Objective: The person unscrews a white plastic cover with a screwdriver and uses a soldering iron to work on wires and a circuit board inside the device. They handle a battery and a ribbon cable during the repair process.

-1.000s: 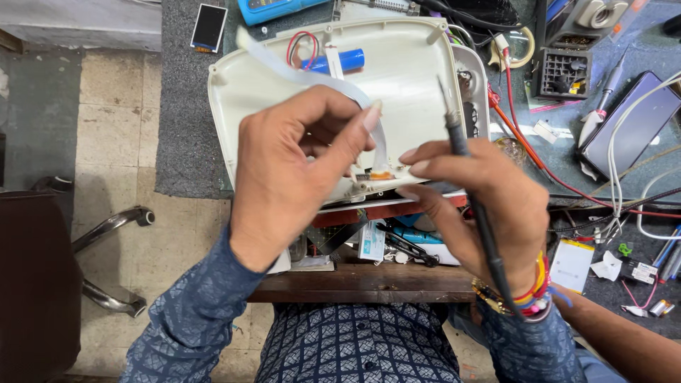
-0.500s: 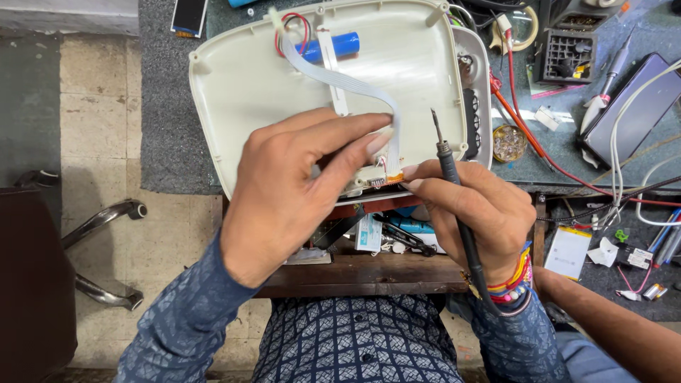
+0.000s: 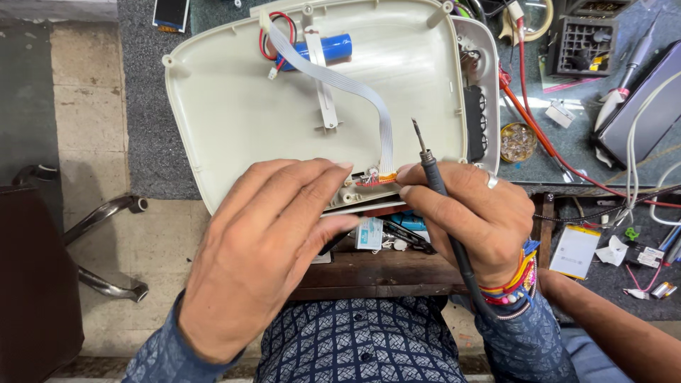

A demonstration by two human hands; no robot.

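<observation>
Left hand flat on the near rim of the cream plastic shell, fingers loose at the ribbon cable end. Right hand gripping a soldering iron, tip raised. Shell overhanging the surface near edge.

Blue patterned sleeves, colourful thread bracelets (right wrist), finger ring.
</observation>
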